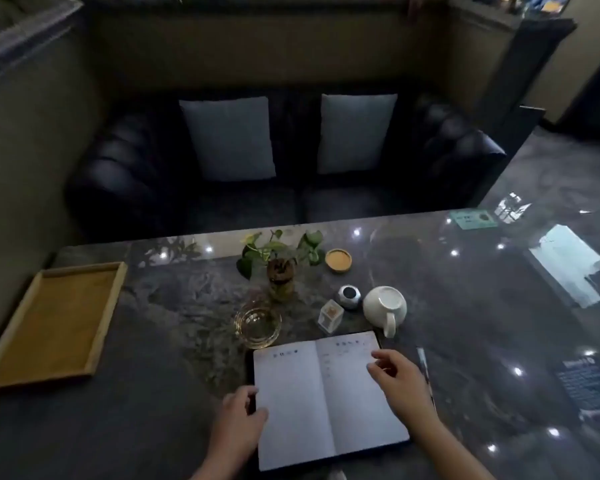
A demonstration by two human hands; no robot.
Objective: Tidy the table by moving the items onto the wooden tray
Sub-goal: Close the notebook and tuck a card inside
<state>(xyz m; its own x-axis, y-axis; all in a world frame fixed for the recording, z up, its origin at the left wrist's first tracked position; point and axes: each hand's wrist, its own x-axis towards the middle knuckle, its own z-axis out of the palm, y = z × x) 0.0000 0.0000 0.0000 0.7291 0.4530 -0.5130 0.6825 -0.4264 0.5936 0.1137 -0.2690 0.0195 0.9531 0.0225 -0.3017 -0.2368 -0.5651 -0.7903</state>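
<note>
An open notebook (321, 396) with white pages lies flat on the dark marble table near me. My left hand (239, 415) rests at its left edge, fingers curled on the cover. My right hand (400, 381) hovers over the right page with fingers spread. The empty wooden tray (99, 318) sits at the table's left side. Behind the notebook stand a clear glass bowl (257, 325), a small clear box (330, 315), a round silver object (349, 296), a white teapot (385, 306), a wooden coaster (338, 259) and a potted plant (281, 268). A pen (423, 363) lies right of the notebook.
A black sofa (125, 181) with two grey cushions stands behind the table. A green card (473, 220) lies at the far right edge and a dark printed card (586, 382) at the right. A wall runs along the left.
</note>
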